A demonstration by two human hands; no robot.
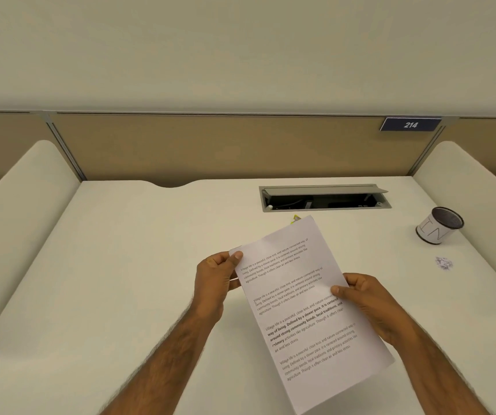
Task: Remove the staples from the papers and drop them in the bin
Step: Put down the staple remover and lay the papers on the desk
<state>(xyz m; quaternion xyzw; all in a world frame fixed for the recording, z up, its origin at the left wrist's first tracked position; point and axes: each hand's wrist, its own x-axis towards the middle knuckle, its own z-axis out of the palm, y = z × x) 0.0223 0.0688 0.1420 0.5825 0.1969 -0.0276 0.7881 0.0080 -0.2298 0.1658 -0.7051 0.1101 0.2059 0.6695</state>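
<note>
I hold a printed set of white papers (306, 298) tilted above the white desk (121, 280). My left hand (215, 283) pinches the upper left corner, thumb on top. My right hand (369, 304) grips the right edge at mid-height, thumb on the page. I cannot make out a staple. A small black mesh bin (438, 226) wrapped in white paper with letters stands at the far right of the desk. Something small and yellow (296, 218) peeks out behind the papers' top edge.
An open cable tray (324, 199) is sunk into the desk at the back. A small crumpled scrap (444, 262) lies in front of the bin. Tan partition panels (210, 145) with a "214" sign (410, 124) close off the back; white dividers flank both sides.
</note>
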